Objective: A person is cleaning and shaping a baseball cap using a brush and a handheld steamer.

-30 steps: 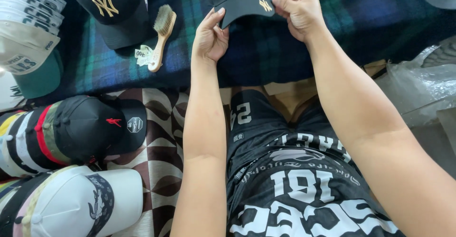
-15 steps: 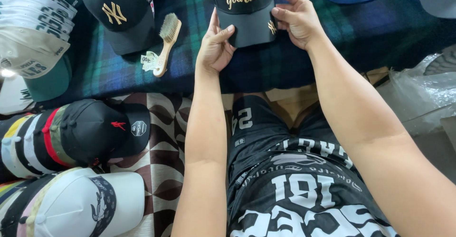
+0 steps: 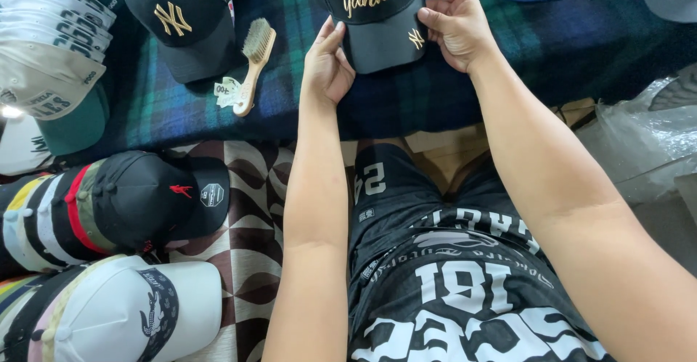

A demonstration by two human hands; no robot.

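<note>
Black embroidered cap (image 3: 377, 13) between both hands

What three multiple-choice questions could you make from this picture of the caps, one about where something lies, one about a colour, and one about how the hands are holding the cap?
1. Where does the wooden brush lie?
A. On the plaid cloth, between two black caps
B. On the white cap
C. On the person's lap

2. What colour is the brim of the held cap?
A. Red
B. Dark grey
C. White

3. How is the held cap gripped?
A. By one hand only
B. By both hands at the brim's sides
C. Not at all, it lies untouched

Answers:
1. A, the brush lies on the plaid cloth, right of the black cap with a gold emblem.
2. B, the brim looks dark grey with a small gold mark.
3. B, the left hand and right hand each pinch one side of the brim.
</note>
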